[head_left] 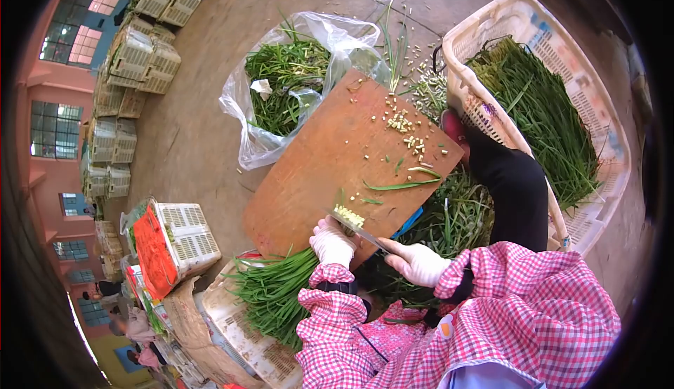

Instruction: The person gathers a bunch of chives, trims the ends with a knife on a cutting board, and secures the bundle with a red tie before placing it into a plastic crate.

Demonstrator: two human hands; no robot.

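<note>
1. Low in the centre, the gloved right hand (421,264) is closed around a knife (368,235), hiding part of its handle.
2. Left of it, the gloved left hand (331,241) grips green stalks (277,294), covering their ends near the blade.
3. Pale cut pieces (349,215) lie beside the blade on a brown board (302,171), mid-frame.
4. Upper centre, the board hides part of a clear bag (354,32).
5. Upper left, stacked crates (137,55) stand far off, contents indistinct.

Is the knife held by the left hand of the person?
No, the gloved right hand grips the knife, while the gloved left hand holds the bunch of green leaves.
</note>
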